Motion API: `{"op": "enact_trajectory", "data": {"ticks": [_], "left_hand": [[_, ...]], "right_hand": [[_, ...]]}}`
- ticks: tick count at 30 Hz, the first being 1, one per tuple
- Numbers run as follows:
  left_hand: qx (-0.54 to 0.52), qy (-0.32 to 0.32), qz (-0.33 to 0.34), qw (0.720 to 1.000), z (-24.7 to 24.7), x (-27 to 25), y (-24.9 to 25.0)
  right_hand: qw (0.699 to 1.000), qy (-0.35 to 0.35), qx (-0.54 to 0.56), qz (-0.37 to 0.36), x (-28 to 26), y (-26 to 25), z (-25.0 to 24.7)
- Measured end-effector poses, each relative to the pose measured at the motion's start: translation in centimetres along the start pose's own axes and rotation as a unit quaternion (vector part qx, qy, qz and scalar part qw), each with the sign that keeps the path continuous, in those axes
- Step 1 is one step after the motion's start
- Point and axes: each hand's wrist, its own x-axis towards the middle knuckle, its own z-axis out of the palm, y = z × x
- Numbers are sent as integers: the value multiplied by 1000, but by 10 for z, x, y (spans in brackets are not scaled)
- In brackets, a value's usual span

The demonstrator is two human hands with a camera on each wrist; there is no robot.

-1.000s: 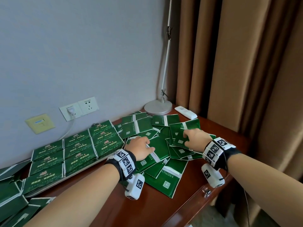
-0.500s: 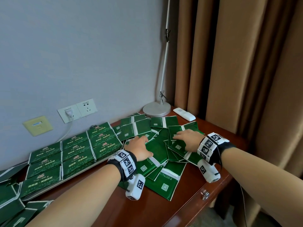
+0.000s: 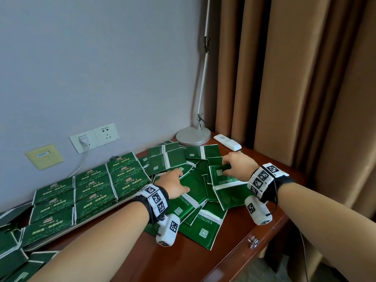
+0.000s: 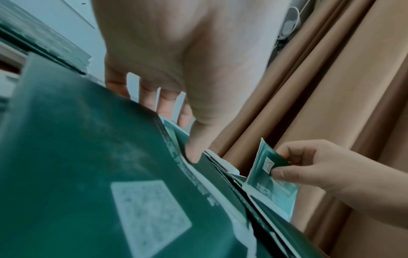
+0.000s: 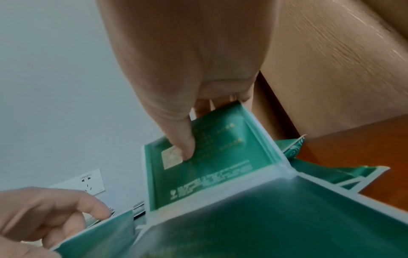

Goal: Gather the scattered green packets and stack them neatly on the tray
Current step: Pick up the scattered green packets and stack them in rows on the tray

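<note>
Right hand [image 3: 237,165] pinches a green packet [image 3: 222,177] up from the pile; left hand [image 3: 173,185] presses flat beside the lamp base [image 3: 193,136].

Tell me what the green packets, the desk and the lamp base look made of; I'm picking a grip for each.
Green packets: thin glossy film or foil-lined plastic, judging by their sheen, creases and flat white sealed edges; the right hand bends one. Desk: reddish-brown wood or veneer under lacquer, reflecting light. Lamp base: a matte silver disc, probably brushed metal, possibly painted plastic.
</note>
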Motion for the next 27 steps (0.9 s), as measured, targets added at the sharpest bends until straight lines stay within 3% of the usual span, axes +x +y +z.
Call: {"op": "enact_trajectory", "data": {"ticks": [3, 5, 7, 12, 17, 22, 25, 27], "left_hand": [[-31, 3, -8, 999, 1, 0, -1], [-46, 11, -13, 999, 1, 1, -1], [-66, 19, -23, 997, 2, 2, -3], [-167, 9, -58, 984, 0, 6, -10], [-310, 42, -77, 947, -12, 0, -25], [-403, 109, -60, 907, -28, -13, -45], [-327, 102, -1, 940, -29, -25, -51], [-239, 33, 27, 970, -28, -33, -53]], "right_hand": [[997, 73, 13, 30, -4, -5, -6], [996, 82, 20, 24, -8, -7, -8], [998, 51, 29, 0, -11, -8, -7], [986, -109, 114, -55, -30, -5, -3], [993, -50, 100, -48, -35, -1, 5], [993, -83, 77, -36, -36, -4, 12], [993, -96, 67, -26, -36, -11, 16], [995, -89, 43, -16, -35, -16, 21]]}}
